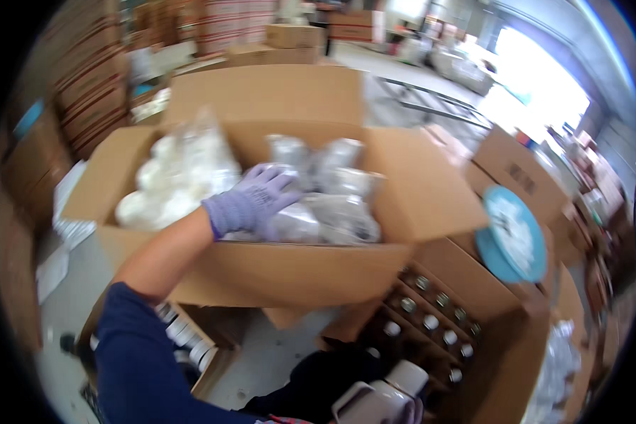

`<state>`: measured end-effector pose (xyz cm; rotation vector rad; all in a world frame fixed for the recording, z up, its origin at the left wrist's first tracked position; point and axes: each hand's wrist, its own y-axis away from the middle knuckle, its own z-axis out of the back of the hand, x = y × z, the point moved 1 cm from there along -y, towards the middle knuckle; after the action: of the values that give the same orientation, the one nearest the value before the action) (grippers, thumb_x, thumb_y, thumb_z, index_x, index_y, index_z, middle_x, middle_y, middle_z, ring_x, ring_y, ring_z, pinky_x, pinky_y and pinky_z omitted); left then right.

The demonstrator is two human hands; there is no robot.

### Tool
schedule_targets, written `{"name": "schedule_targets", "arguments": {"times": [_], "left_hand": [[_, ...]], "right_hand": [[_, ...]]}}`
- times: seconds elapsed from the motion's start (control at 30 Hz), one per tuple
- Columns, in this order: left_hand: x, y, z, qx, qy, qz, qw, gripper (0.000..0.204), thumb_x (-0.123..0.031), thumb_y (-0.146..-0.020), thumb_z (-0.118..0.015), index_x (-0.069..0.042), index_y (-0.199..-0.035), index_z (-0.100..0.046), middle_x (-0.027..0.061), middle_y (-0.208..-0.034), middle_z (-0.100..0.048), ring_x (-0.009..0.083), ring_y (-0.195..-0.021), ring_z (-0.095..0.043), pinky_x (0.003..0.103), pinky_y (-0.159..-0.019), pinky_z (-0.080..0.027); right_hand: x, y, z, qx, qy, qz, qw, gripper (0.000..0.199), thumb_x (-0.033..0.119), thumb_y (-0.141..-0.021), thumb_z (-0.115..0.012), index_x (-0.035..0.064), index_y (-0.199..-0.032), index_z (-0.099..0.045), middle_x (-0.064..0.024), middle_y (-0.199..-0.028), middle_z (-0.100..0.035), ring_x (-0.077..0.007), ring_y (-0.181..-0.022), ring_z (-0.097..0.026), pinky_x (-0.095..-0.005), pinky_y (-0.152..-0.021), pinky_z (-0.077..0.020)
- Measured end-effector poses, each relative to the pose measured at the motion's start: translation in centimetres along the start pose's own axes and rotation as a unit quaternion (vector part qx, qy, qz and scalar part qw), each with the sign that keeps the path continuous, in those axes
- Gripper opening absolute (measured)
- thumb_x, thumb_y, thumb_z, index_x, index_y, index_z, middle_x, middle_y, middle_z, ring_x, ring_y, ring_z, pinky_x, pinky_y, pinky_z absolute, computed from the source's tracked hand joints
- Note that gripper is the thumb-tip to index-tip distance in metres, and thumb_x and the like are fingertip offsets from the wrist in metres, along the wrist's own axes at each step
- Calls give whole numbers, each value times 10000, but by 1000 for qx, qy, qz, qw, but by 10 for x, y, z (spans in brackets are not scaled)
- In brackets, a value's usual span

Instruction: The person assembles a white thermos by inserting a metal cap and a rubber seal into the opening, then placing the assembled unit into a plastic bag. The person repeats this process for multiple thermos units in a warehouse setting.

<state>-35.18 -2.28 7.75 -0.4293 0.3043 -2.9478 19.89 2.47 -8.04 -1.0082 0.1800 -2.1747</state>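
Note:
My left hand [258, 200], in a lavender knit glove, reaches into a large open cardboard box [290, 272]. Its fingers are stretched out over clear plastic-wrapped items [332, 205], touching those nearest the middle. Left of it in the same box lies a clear bag of round white pieces [184, 177]. At the lower edge, a pale jug with a side handle and a rounded lid [389, 396] is gripped by my right hand [418, 411]. Only a bit of that glove shows beside the jug.
Below right stands a divided carton [502, 353] holding several bottles with shiny tops. A light blue basin [484, 240] with white pieces sits beyond it. Another open box [215, 364] with white-topped items is at lower left. Stacked cartons [92, 99] rise at far left.

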Motion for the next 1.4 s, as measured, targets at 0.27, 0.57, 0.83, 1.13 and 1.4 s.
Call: {"name": "schedule_targets", "arguments": {"times": [0.27, 0.57, 0.83, 1.13, 1.4], "left_hand": [[-71, -44, 128, -202, 500, 7, 842, 121, -112, -854, -734, -21, -901, -671, 91, -872, -674, 213, -809, -650, 332, -754, -516], [-244, -34, 205, -292, 381, -265, 836, 907, -355, -728, -866, -13, -1455, -445, 254, -1449, -440, 433, -1359, -417, 515, -1145, -332], [-318, -72, 61, -146, 605, -71, 780, 443, -193, -901, -698, -36, -1306, -609, 144, -1017, -709, 192, -848, -679, 334, -785, -547], [-351, -89, 49, -79, 683, 60, 723, 217, -168, -953, -670, 21, -1055, -699, 16, -875, -699, 67, -807, -594, 238, -732, -501], [-331, -34, -23, 28, 675, -66, 734, 774, -224, -713, -911, -31, -1380, -569, 128, -1235, -681, 159, -1066, -653, 298, -916, -524]], "right_hand": [[26, -35, 45, -17, 105, 66, 992, 746, 125, -820, -729, -50, -1470, -408, -320, -1427, -456, -427, -1234, -544, -525, -1002, -495], [65, -195, 94, -88, -429, -104, 893, 134, 108, -947, -614, -11, -952, -675, -39, -665, -656, -100, -573, -621, -250, -525, -493], [-21, -258, 151, -84, -643, -123, 752, 188, 137, -956, -629, 33, -1107, -587, -37, -923, -633, -120, -789, -609, -265, -664, -512], [-45, -183, 63, -158, -456, -129, 866, 429, 47, -858, -700, -50, -1262, -595, -182, -1160, -681, -276, -1074, -658, -338, -916, -540], [-115, -158, 33, -169, -795, -124, 569, 317, -26, -921, -502, -35, -1223, -595, -169, -1135, -683, -274, -1042, -678, -388, -949, -564]]}}
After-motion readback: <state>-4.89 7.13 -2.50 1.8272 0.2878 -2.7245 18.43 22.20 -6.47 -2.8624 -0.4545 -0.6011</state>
